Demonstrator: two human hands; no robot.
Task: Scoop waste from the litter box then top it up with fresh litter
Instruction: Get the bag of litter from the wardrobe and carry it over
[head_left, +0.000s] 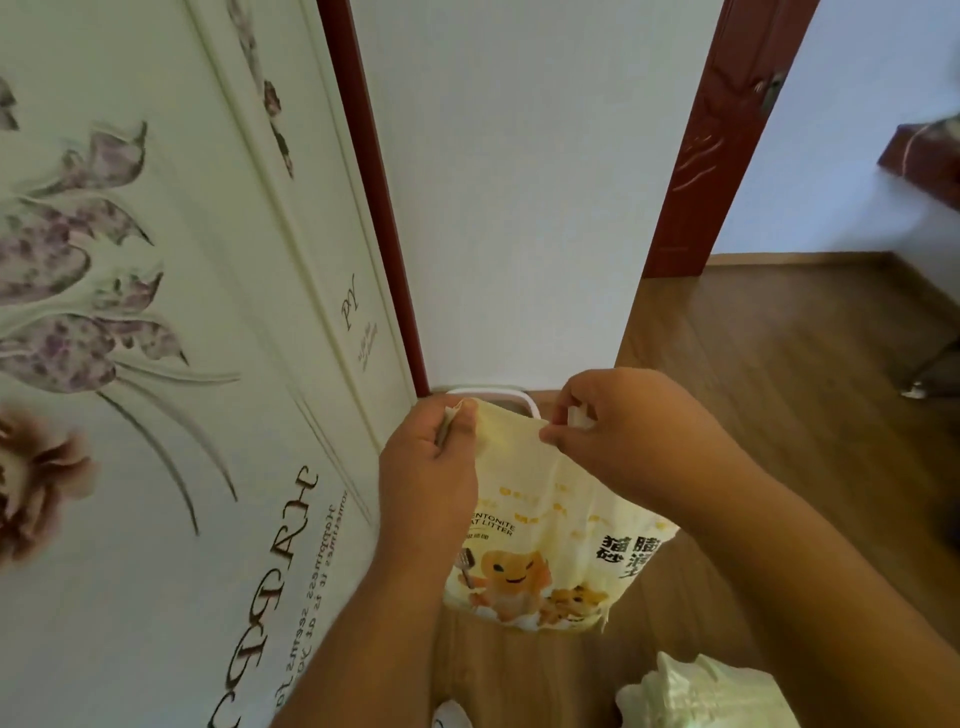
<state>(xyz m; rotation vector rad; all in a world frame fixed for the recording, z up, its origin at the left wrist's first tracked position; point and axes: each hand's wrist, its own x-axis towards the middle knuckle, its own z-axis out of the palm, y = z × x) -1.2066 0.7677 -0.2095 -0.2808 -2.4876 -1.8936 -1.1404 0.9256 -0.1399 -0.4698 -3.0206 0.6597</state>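
You stand over a yellow bag of cat litter (545, 540), printed with "bentonite cat litter" and a cartoon cat, which you hold up by its top edge above a wooden floor (779, 364). Beyond the bag's top, in the corner where a white wall meets a flower-patterned door, the white rim of the litter box (511, 392) just shows; the bag and your hands hide the rest of it, so you cannot tell how much litter lies inside.

This looks like the topping-up step, at the point of opening the bag. The next move likely calls for parting or tearing the top wide enough, then tipping the mouth over the box while supporting the weight below.

Your left hand (431, 457) is curled around the bag's left top corner, thumb and fingers gripping the gathered plastic. Your right hand (613, 426) pinches the top edge at the right between thumb and forefinger, with a small white scrap or torn strip showing between the fingers. The edge stretches taut between both hands.

A crumpled pale green plastic bag (706, 696) lies on the floor near your feet, at the lower right.
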